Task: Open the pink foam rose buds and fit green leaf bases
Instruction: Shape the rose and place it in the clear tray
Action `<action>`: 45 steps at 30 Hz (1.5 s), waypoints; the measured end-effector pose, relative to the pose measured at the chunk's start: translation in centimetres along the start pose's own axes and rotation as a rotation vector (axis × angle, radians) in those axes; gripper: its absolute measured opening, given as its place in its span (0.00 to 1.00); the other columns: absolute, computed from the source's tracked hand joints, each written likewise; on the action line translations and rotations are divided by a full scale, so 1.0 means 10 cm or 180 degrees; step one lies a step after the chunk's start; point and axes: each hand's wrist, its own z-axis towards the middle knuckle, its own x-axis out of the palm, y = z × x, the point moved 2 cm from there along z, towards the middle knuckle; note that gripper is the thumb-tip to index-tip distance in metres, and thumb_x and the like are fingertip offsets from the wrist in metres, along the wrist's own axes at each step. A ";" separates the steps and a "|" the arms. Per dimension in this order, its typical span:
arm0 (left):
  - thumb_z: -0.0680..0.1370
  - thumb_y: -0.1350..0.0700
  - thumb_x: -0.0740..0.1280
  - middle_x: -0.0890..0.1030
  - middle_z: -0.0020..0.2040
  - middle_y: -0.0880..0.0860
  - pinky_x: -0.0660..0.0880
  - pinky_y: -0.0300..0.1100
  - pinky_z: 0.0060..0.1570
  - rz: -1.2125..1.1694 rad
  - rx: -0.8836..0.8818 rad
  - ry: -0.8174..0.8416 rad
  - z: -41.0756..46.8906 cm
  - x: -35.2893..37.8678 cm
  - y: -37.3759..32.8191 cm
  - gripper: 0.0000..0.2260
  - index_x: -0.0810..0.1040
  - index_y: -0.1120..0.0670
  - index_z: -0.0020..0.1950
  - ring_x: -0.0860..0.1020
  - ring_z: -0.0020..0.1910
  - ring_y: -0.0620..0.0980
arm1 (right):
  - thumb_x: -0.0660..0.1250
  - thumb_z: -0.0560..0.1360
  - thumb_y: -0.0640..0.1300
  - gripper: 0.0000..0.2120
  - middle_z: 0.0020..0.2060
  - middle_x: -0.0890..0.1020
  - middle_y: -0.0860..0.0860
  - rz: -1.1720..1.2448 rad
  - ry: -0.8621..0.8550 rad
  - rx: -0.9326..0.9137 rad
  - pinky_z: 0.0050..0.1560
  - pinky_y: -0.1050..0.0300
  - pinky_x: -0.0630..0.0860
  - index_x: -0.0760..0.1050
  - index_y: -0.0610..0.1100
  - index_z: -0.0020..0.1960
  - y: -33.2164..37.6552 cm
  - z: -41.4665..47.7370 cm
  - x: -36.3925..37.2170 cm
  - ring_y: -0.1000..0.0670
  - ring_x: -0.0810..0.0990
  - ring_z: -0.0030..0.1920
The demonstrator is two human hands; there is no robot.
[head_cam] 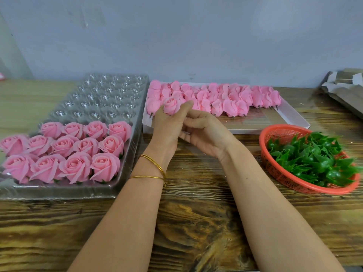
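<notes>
My left hand (169, 124) holds a pink foam rose (171, 106) upright between its fingertips, above the near left corner of the white box (290, 118). My right hand (206, 134) lies just right of it, palm up, fingers curled toward the left hand; nothing shows in it. Closed pink buds (225, 99) fill the back of the white box. Opened roses (64, 152) sit in the near rows of the clear plastic tray (110, 95). Green leaf bases (314, 160) fill the red basket (275, 138) at right.
The wooden table (196, 222) stretches toward me under both forearms. Torn cardboard (345, 89) lies at the back right. A grey wall stands close behind the tray and box. Gold bangles (155, 169) ring my left wrist.
</notes>
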 end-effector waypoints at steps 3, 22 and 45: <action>0.73 0.58 0.73 0.82 0.34 0.49 0.78 0.39 0.36 -0.0023 -0.0037 0.0028 0.01 -0.01 0.00 0.05 0.79 0.55 0.41 0.83 0.40 0.46 | 0.56 0.80 0.30 0.13 0.58 0.75 0.39 0.0082 0.0100 0.0028 0.65 0.52 0.70 0.73 0.34 0.62 -0.01 0.00 -0.01 0.44 0.73 0.59; 0.72 0.56 0.74 0.75 0.67 0.54 0.76 0.41 0.59 0.0072 0.0215 0.0485 0.05 -0.03 0.00 0.20 0.79 0.50 0.63 0.75 0.64 0.44 | 0.57 0.78 0.27 0.11 0.49 0.81 0.44 -0.0012 0.0386 -0.0262 0.55 0.58 0.79 0.76 0.35 0.54 0.00 0.00 -0.07 0.50 0.81 0.50; 0.70 0.50 0.77 0.75 0.55 0.47 0.77 0.41 0.54 0.1041 0.0743 -0.0112 0.02 -0.08 -0.01 0.28 0.72 0.43 0.67 0.74 0.57 0.42 | 0.69 0.76 0.34 0.05 0.45 0.80 0.37 -0.2654 -0.0887 -0.1258 0.54 0.41 0.75 0.77 0.42 0.49 -0.03 0.06 -0.17 0.44 0.76 0.46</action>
